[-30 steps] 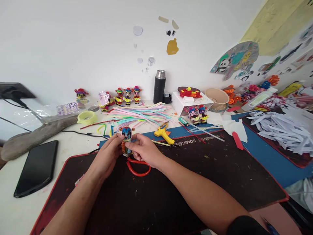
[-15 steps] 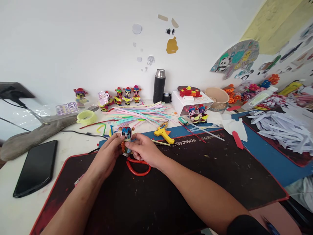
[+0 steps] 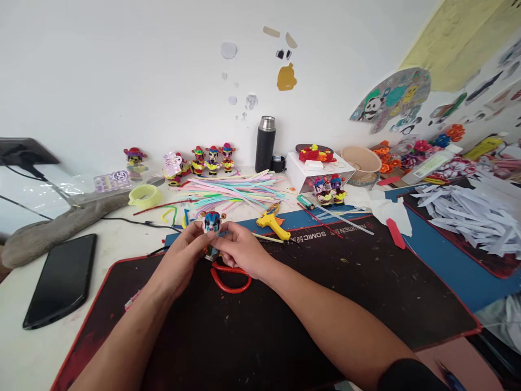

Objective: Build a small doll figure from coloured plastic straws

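A small figurine [image 3: 212, 222] with a blue, white and black painted-looking face and a red and blue hat is held upright above the dark mat [image 3: 309, 304]. My left hand [image 3: 185, 251] grips it from the left, thumb across its front below the face. From the other side my right hand [image 3: 241, 247] closes on its lower body, with fingers curled. Most of that body is hidden behind my fingers. Just beneath my right hand lie red-handled scissors [image 3: 231, 290] on the mat, their blades mostly covered.
A yellow glue gun [image 3: 273, 221] rests at the mat's far edge. Behind it spreads a pile of pastel pipe cleaners [image 3: 236, 190]. Several finished figurines [image 3: 212, 159] stand along the wall beside a black thermos [image 3: 265, 145]. A phone [image 3: 61, 279] lies left; white paper strips [image 3: 468, 212] lie right.
The figurine's face now shows more fully, tipped up toward me. My left thumb has shifted down from beside its face to below it. My right hand stays in nearly the same place.
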`<action>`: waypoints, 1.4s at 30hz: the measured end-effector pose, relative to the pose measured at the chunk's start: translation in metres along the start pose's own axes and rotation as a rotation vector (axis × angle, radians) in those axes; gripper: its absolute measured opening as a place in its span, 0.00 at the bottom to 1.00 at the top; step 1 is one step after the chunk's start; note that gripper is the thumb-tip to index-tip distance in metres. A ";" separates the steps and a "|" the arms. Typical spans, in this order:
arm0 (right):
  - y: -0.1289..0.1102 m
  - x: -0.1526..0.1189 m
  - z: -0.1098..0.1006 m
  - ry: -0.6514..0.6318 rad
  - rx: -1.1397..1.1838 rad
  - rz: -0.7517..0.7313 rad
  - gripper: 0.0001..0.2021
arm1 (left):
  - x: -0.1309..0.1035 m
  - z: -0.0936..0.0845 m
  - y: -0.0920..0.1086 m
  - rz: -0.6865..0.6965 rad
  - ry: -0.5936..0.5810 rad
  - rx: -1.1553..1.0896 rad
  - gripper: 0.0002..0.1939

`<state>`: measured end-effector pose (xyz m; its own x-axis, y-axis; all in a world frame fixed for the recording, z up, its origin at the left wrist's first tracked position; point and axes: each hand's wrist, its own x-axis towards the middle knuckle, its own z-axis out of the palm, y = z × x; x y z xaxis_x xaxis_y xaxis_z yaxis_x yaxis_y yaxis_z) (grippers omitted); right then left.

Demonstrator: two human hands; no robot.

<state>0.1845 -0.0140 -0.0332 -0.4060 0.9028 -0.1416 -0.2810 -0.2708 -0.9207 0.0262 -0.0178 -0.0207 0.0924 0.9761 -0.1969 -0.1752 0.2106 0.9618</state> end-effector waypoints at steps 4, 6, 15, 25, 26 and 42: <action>0.000 0.000 0.000 -0.002 -0.003 -0.004 0.24 | 0.000 0.001 0.000 0.004 -0.005 0.008 0.20; 0.000 0.000 0.000 -0.002 -0.006 -0.003 0.23 | 0.000 0.001 0.001 0.001 -0.007 0.008 0.20; 0.002 0.001 0.000 -0.004 -0.024 -0.008 0.22 | 0.000 0.002 0.000 -0.018 -0.027 -0.012 0.21; 0.003 0.001 -0.001 0.000 -0.049 0.003 0.22 | 0.002 0.000 -0.002 0.007 -0.015 0.039 0.21; 0.003 0.001 -0.001 -0.001 -0.048 0.002 0.22 | 0.002 0.000 -0.002 0.009 -0.014 0.039 0.21; -0.001 0.002 0.000 0.000 0.038 -0.007 0.24 | -0.001 -0.002 0.000 0.007 -0.069 -0.053 0.18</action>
<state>0.1840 -0.0125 -0.0328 -0.4037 0.9049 -0.1350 -0.3169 -0.2768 -0.9072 0.0246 -0.0191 -0.0212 0.1580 0.9718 -0.1749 -0.2275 0.2082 0.9513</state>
